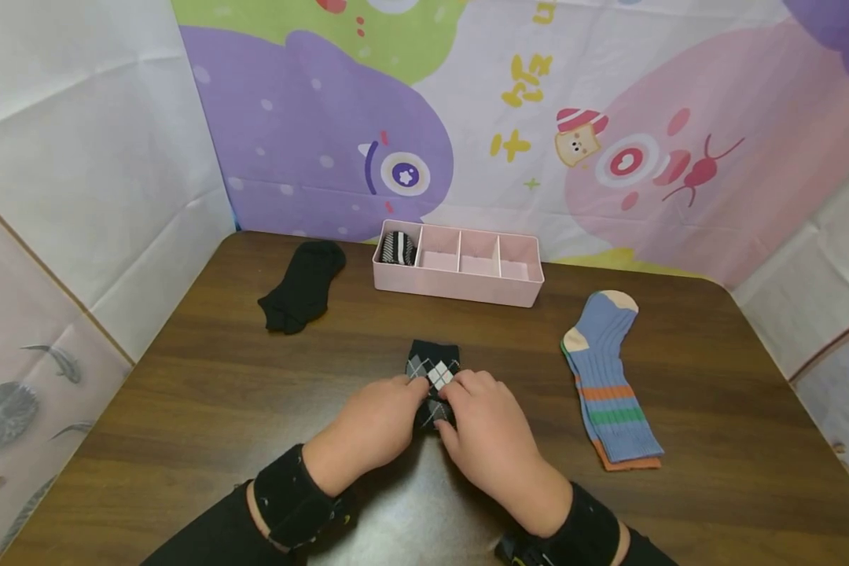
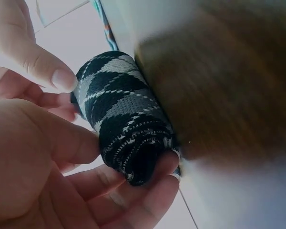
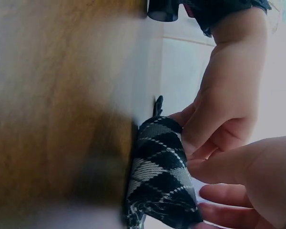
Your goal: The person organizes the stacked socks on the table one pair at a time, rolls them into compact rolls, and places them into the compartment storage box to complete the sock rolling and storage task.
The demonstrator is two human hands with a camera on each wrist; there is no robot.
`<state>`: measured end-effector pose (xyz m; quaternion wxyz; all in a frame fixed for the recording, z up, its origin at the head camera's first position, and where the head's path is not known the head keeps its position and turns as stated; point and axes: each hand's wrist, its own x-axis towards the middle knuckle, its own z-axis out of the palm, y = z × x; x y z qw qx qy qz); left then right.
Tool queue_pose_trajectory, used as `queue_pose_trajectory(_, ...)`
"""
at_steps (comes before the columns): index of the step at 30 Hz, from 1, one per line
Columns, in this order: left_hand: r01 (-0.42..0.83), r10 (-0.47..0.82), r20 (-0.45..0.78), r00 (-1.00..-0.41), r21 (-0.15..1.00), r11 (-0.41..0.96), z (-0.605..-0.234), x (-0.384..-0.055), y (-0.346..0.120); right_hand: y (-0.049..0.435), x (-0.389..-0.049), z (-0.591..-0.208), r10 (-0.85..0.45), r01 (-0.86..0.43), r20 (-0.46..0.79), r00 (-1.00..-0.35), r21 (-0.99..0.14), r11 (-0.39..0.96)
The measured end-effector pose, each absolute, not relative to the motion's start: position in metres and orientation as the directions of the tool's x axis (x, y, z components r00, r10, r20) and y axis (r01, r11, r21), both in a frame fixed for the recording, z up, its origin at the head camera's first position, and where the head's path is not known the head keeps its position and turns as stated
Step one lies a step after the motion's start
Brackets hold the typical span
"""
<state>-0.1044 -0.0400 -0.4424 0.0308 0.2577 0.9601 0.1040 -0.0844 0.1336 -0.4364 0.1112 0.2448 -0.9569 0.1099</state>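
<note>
A black argyle sock [image 1: 435, 363] with grey and white diamonds lies mid-table, its near part rolled up. In the left wrist view the roll [image 2: 121, 102] shows its spiral end. My left hand [image 1: 375, 420] grips the roll's left end, thumb on the near side and fingertips around the end. At the opposite end my right hand [image 1: 491, 432] holds the roll between thumb and fingers; in the right wrist view some of its fingers are hidden behind the sock [image 3: 159, 167]. The sock's far part stays flat beyond the hands.
A pink divided box [image 1: 456, 283] stands at the back, with a rolled striped sock [image 1: 398, 248] in its leftmost compartment. Black socks [image 1: 304, 287] lie at the back left. Blue socks [image 1: 611, 377] with orange and green stripes lie on the right.
</note>
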Motion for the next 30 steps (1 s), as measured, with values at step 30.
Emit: queue_pose_trajectory(30,0.583,0.568,0.132,-0.812,0.137,0.801,-0.438,-0.097,-0.037,0.155,-0.119,-0.46,-0.464,-0.291,-0.1,-0.88,-0.659,0.694)
